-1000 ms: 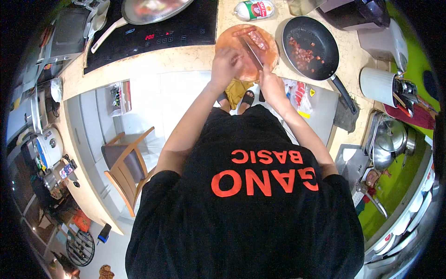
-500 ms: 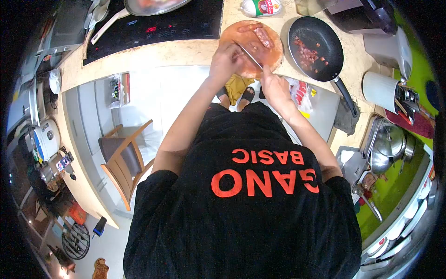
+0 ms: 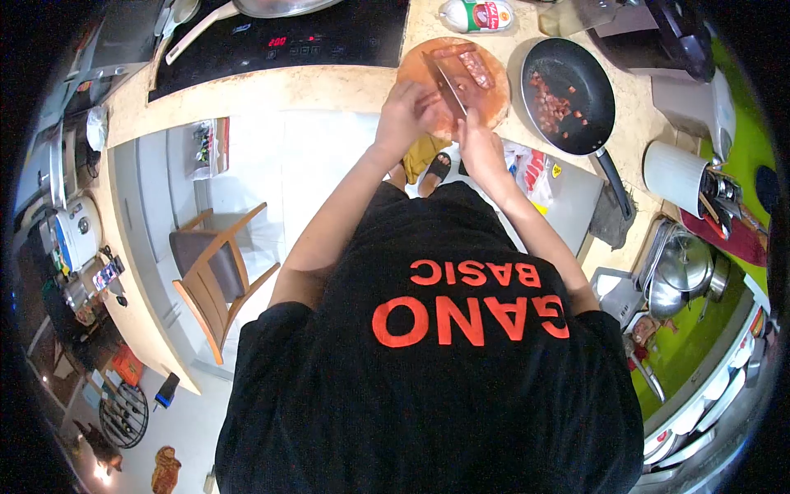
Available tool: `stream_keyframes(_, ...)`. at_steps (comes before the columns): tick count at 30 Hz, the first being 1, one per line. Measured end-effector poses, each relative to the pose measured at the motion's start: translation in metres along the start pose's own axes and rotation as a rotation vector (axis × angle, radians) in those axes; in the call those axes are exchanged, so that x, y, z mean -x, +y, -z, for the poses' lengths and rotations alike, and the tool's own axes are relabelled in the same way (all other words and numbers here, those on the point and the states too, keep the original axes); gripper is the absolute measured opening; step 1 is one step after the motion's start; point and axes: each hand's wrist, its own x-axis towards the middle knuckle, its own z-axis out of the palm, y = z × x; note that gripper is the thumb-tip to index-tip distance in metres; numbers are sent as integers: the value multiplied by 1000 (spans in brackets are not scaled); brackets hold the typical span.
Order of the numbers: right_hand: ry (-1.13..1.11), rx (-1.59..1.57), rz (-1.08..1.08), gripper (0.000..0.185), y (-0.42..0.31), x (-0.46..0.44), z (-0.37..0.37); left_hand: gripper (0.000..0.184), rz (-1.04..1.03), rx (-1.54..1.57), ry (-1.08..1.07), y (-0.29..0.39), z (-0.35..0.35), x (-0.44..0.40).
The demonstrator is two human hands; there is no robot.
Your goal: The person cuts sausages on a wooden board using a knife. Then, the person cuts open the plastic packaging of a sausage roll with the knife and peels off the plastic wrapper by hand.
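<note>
Right hand [image 3: 484, 144]: closed in a grip on the handle of the knife [image 3: 445, 85], at the near edge of the round board [image 3: 496, 100].
Knife: slants over the board between the hands, with the tip toward the far left.
Left hand [image 3: 405, 117]: bends its fingers over the board's left side, left of the blade; cannot tell whether closed on anything.
Sausages [image 3: 476, 69]: lie on the far part of the board, beyond and to the right of the blade.
Board: rests on the pale surface [image 3: 329, 89], near its front edge.
Frying pan [image 3: 583, 78]: sits just right of the board, with diced pieces [image 3: 551, 107] inside and the handle pointing toward the near right.
Packet [image 3: 476, 15]: lies beyond the board, white with a green and red label.
Cooktop [image 3: 346, 37]: lies left of the board, with red digits lit and a second pan [image 3: 280, 6] at the far side.
Chair [image 3: 216, 267]: stands on the floor, to the left of the body.
</note>
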Motion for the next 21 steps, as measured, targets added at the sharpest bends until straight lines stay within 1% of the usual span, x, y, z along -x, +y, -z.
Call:
stream_keyframes(2,-53,-8,0,15,-6,10,10,15,53,89,124,14,3,6)
stream_keyframes(3,-57,-5,-1,15,-6,14,10,15,57,93,125,10,2,9)
stream_keyframes(5,-45,69,47,14,-7,16,8,14,-2,0,52,-1,3,7)
stream_keyframes(6,-44,70,52,14,-6,15,7,14,-3,-2,56,-2,5,4)
stream_keyframes(8,-69,136,49,13,-2,15,5,13,-58,-62,-45,-2,8,1)
stream_keyframes(11,-95,158,26,12,-11,14,12,13,-27,-60,-67,-2,8,0)
stream_keyframes(15,-111,229,24,14,-3,5,-5,13,0,-33,-48,-5,5,2)
stream_keyframes(17,-74,182,99,18,4,-5,-14,16,18,-30,-58,-3,6,2)
stream_keyframes(18,-67,184,103,18,4,-11,-10,16,12,-31,-53,-5,5,0)
stream_keyframes(20,-96,-2,50,21,3,-16,-3,20,-65,-78,-3,-7,5,4)
stream_keyframes(21,-76,-32,39,22,2,-13,-1,20,-62,-82,2,-6,6,7)
